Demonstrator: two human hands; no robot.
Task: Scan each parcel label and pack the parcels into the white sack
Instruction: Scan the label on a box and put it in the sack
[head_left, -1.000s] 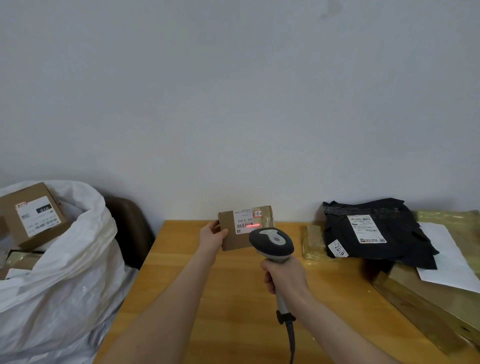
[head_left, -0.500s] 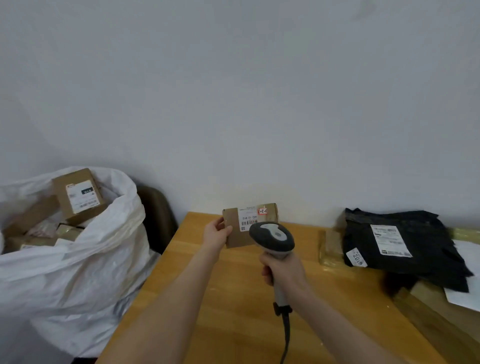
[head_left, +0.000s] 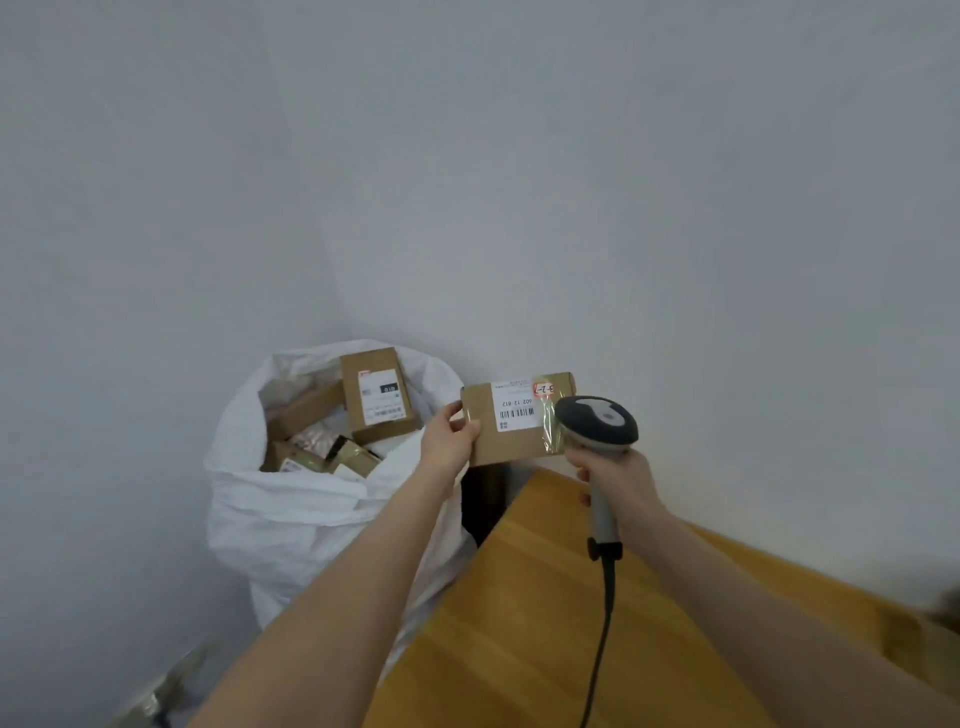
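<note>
My left hand grips the left end of a small brown cardboard parcel, held in the air past the table's left corner with its white barcode label facing me. My right hand is closed around the handle of a grey corded barcode scanner, whose head overlaps the parcel's right end. To the left stands the open white sack, holding several brown boxes; one labelled box leans upright at its back.
The wooden table fills the lower right, and the scanner's black cable hangs across it. A dark chair back shows between sack and table. Plain grey walls meet in a corner behind the sack.
My view has swung left: the sack now sits near the middle and the black bag parcels have left the frame. The parcel moved left off the table toward the sack; the red scan line is gone.
</note>
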